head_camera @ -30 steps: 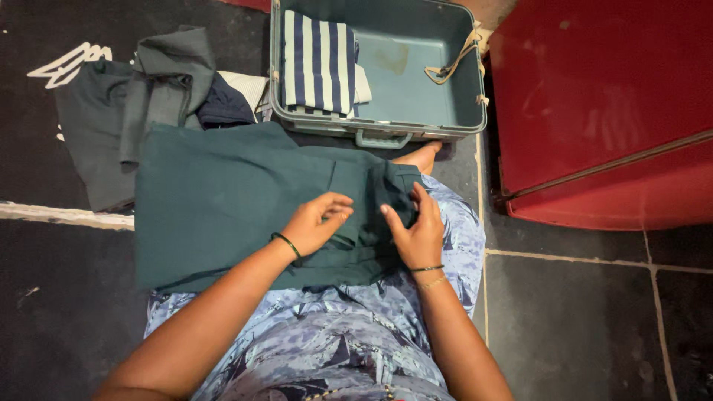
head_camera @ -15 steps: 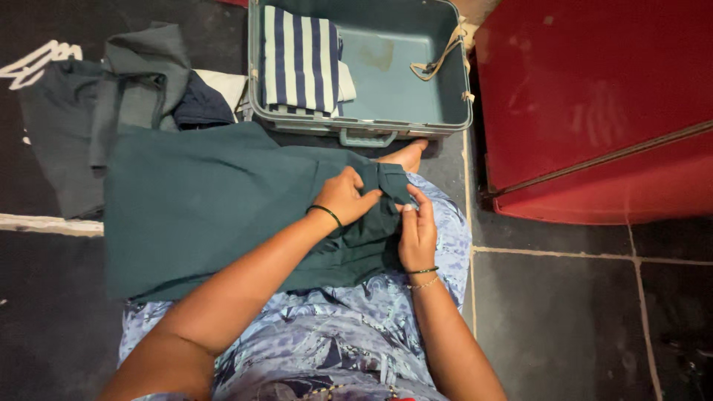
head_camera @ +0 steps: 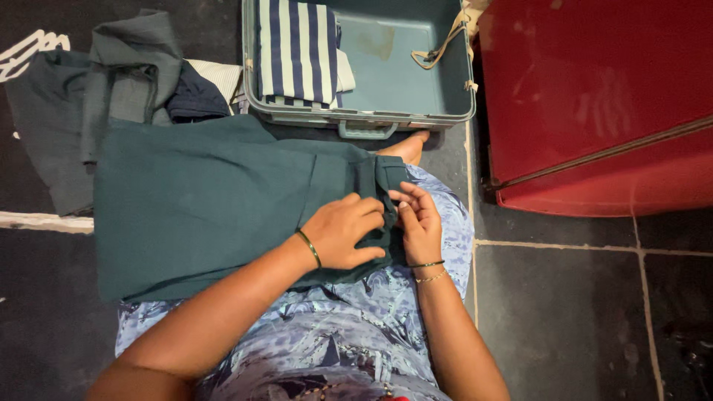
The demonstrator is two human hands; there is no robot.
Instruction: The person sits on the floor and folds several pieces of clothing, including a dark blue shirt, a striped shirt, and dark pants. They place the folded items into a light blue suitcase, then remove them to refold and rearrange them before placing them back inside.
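Both hands meet at the right end of a teal garment spread over the person's lap & the dark tiled floor. Left hand lies knuckles-up w/ fingers curled, gripping a fold of the teal cloth near its edge; a dark-green bangle sits on that wrist. Right hand is just beside it, fingertips pinching the same hem area, thumb nearly touching the left hand's fingers; 2 thin bangles on that wrist. So both hands are closed on the garment, close together.

Garment lies mostly flat, running left from the lap, w/ a narrower folded section under the hands. A bare foot pokes out past its top right edge, near the suitcase. Lap is covered by a blue patterned dress.

Beyond the garment, an open grey-blue suitcase sits on the floor; inside, at its left side, a folded blue-&-white striped cloth; a beige strap lies at the right side. Left of the suitcase: a heap of grey clothes, plus a navy piece on a white one. A red cabinet stands to the right, apart from the hands.
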